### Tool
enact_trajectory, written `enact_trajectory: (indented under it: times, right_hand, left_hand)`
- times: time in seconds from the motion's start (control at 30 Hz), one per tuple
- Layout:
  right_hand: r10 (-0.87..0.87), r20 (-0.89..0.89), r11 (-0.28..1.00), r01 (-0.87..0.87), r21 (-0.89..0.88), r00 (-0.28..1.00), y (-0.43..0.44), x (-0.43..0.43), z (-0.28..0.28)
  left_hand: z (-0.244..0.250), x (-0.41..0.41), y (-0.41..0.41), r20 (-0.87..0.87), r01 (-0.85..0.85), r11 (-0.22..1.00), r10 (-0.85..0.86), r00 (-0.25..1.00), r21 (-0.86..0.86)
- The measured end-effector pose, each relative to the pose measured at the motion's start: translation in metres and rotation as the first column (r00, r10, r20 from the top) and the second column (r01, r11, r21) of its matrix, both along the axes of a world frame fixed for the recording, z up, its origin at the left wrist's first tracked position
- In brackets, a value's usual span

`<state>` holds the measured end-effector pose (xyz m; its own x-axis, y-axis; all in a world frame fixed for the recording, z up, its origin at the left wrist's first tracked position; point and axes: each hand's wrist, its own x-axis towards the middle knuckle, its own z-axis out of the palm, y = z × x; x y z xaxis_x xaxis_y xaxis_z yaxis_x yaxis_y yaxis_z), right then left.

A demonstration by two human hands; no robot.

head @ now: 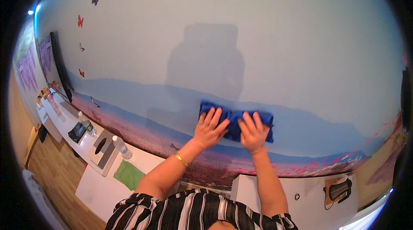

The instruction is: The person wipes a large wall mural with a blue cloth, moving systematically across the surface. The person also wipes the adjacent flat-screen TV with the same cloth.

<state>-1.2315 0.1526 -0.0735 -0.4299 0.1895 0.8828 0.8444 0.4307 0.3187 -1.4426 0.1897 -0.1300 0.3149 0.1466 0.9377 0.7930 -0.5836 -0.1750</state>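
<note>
A folded blue cloth [233, 133] lies flat against a wall painted with a landscape mural [290, 126]. My left hand [209, 130] presses the cloth's left part to the wall, fingers bent. On its right part rests my right hand [254, 133], fingertips pushing into the fabric and thumb low. Both arms reach up and forward, and the cloth bunches slightly between the hands. What the palms touch is hidden.
At the lower left, a white counter [96, 191] bears a green cloth [129, 175], two plastic bottles [122, 147], a tissue box [102, 147] and a black pouch [76, 132]. A white cabinet [303, 194] at right holds a black corded device [340, 189]. Butterfly decorations [95, 0] dot the wall.
</note>
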Motion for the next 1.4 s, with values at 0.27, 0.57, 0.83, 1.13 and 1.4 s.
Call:
enact_trajectory:
  times: [0.27,0.57,0.83,1.13,1.4]
  right_hand:
    - [-0.006,0.028,1.0,0.006,-0.01,1.0,-0.004,-0.002,0.019]
    - [-0.028,-0.107,0.969,0.053,0.242,0.994,0.015,-0.032,0.148]
    - [0.006,0.107,0.998,-0.013,0.064,0.994,0.009,-0.036,0.035]
    - [-0.024,-0.041,0.988,0.03,0.15,0.999,0.02,-0.065,0.14]
    - [0.037,0.001,0.992,-0.037,0.123,0.999,0.022,-0.081,0.138]
  left_hand:
    - [0.05,-0.016,-0.016,0.09,0.021,0.992,-0.009,0.996,-0.128]
    - [0.161,-0.025,0.014,0.238,0.026,0.971,-0.084,0.968,0.236]
    - [0.025,-0.051,0.007,0.034,-0.136,0.989,0.135,0.99,0.052]
    - [0.172,-0.043,-0.001,0.227,-0.052,0.999,0.049,0.973,0.005]
    - [0.162,-0.055,0.014,0.224,-0.2,0.977,0.179,0.958,0.076]
